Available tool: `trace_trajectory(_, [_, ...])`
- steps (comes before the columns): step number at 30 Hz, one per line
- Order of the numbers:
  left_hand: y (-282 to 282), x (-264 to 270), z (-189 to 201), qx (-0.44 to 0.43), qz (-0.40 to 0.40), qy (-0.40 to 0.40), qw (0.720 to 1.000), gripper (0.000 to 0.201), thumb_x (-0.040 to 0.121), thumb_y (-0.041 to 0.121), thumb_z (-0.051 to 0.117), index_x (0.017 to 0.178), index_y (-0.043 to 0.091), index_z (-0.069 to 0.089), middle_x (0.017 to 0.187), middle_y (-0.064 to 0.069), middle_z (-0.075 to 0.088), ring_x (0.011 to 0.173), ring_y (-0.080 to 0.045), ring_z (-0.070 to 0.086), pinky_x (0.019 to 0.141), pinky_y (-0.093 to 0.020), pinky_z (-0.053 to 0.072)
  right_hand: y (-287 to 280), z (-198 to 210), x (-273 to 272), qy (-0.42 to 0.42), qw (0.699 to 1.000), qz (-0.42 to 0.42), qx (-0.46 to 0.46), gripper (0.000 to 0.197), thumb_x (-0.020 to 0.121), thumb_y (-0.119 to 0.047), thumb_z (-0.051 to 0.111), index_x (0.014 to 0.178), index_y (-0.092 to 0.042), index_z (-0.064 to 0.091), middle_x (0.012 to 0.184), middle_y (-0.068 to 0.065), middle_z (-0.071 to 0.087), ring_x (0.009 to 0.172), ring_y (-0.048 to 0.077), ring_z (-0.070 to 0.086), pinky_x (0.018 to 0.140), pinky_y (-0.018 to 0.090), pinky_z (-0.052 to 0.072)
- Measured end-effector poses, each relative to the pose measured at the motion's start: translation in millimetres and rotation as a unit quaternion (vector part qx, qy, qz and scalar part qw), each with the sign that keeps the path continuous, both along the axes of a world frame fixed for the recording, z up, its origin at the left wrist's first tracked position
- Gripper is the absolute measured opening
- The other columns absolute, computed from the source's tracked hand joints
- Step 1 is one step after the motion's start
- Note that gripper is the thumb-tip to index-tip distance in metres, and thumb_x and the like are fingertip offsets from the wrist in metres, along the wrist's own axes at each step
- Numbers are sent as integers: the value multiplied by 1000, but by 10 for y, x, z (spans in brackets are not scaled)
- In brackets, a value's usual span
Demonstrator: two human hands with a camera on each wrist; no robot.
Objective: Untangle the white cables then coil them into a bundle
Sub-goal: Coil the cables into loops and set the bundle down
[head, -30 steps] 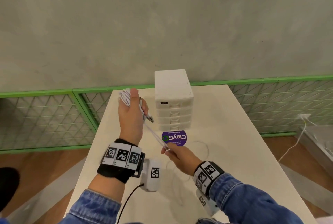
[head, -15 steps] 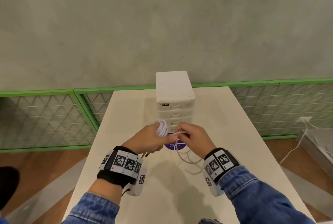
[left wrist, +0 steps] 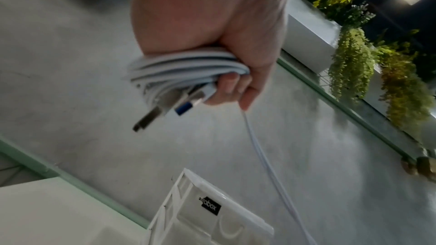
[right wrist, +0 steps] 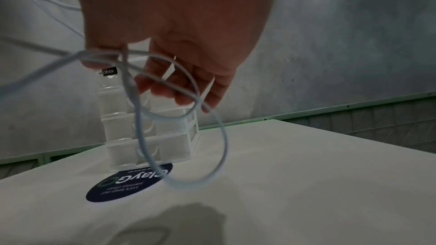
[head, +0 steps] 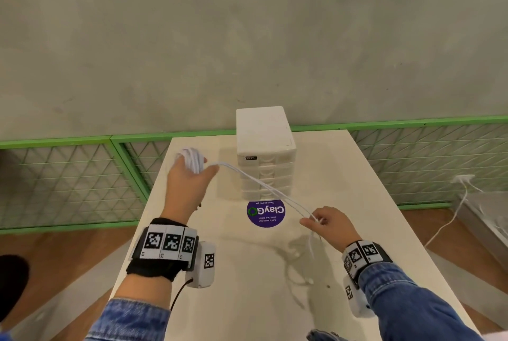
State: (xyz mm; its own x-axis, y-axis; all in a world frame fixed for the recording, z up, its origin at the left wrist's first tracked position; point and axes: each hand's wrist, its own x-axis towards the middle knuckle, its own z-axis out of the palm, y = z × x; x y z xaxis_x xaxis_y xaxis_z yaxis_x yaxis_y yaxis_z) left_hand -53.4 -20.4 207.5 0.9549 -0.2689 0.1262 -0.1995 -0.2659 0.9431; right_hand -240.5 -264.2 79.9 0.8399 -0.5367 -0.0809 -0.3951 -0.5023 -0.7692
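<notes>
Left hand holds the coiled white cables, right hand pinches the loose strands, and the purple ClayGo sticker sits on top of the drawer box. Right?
Not quite. The left hand does hold the coiled white cables, and the right hand pinches the loose strands. But the purple ClayGo sticker lies flat on the table, in front of the drawer box, as the head view shows.

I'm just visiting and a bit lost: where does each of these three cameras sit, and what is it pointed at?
Head: worn on the head, looking down at the table; both hands and sleeves show.
Left wrist: looks along the left hand, which grips coiled white cables.
Right wrist: looks along the right hand, which pinches loose cable loops.
All three share the white drawer box.
</notes>
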Motion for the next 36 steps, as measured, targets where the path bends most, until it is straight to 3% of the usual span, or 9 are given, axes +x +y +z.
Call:
trace_trajectory(3, [59, 92, -31, -44, 71, 8, 996, 22, 77, 21, 73, 84, 21, 52, 84, -15, 59, 68, -25, 53, 61, -37, 49, 43, 30, -23, -85, 995, -35, 49, 12, 74, -29, 76, 72, -22, 67, 80, 4, 56, 74, 13, 53, 70, 19, 39])
trace_trajectory(6, [106, 139, -76, -62, 112, 13, 992, 19, 79, 20, 69, 83, 18, 50, 84, -18, 57, 66, -24, 51, 51, -29, 45, 68, 65, 27, -120, 990, -25, 75, 14, 78, -17, 72, 75, -29, 68, 82, 5, 60, 73, 10, 54, 71, 14, 41])
trace_trajectory(15, [363, 253, -52, -65, 191, 9, 979, 36, 76, 16, 70, 69, 16, 34, 65, -4, 39, 54, -18, 34, 46, -26, 33, -124, -118, -69, -84, 940, -246, 220, 25, 92, -22, 55, 84, -3, 69, 66, 12, 62, 60, 27, 59, 66, 42, 54])
trace_trajectory(20, [282, 209, -96, -63, 178, 31, 982, 27, 79, 15, 67, 70, 19, 42, 74, -13, 51, 57, -24, 46, 44, -26, 39, -135, -203, -28, -48, 922, -299, 241, 18, 94, -4, 42, 100, -1, 58, 67, 11, 55, 53, 23, 54, 44, 27, 53])
trace_trajectory(26, [219, 153, -121, -69, 159, 37, 984, 21, 76, 20, 65, 81, 10, 47, 72, -13, 50, 60, -24, 46, 48, -29, 40, -229, -203, 73, -65, 905, -322, 271, 37, 92, 5, 31, 120, -15, 44, 91, 15, 52, 62, 29, 52, 54, 35, 54])
trace_trajectory(29, [135, 53, -98, -51, 87, 54, 993, 20, 81, 15, 65, 83, 9, 46, 71, -12, 51, 58, -21, 46, 51, -29, 41, -226, -204, 95, 103, 941, -276, 165, 45, 97, -24, 39, 138, -6, 33, 135, 26, 41, 111, 37, 50, 97, 43, 41])
trace_trajectory(31, [46, -80, -51, -15, 17, 67, 998, 17, 85, 15, 64, 87, 9, 48, 70, -7, 52, 53, -15, 47, 48, -25, 42, -138, -97, 128, 142, 951, -262, 82, 60, 97, -42, 32, 141, 0, 28, 142, 27, 32, 128, 38, 37, 105, 45, 30])
trace_trajectory(33, [-47, -202, -3, 16, -49, 65, 997, 17, 86, 17, 64, 87, 9, 50, 68, -5, 53, 50, -12, 47, 46, -22, 41, -10, 97, 185, 53, 966, -247, 58, 63, 97, -40, 36, 144, -1, 23, 150, 21, 25, 138, 32, 26, 112, 42, 21])
trace_trajectory(36, [-153, -347, 84, 40, -153, 65, 985, 18, 85, 15, 67, 79, 12, 50, 60, -3, 50, 41, -7, 44, 43, -21, 38, 250, 462, 309, -118, 992, -52, -9, 67, 91, -22, 56, 147, -16, 20, 154, -2, 17, 143, 12, 14, 116, 28, 13])
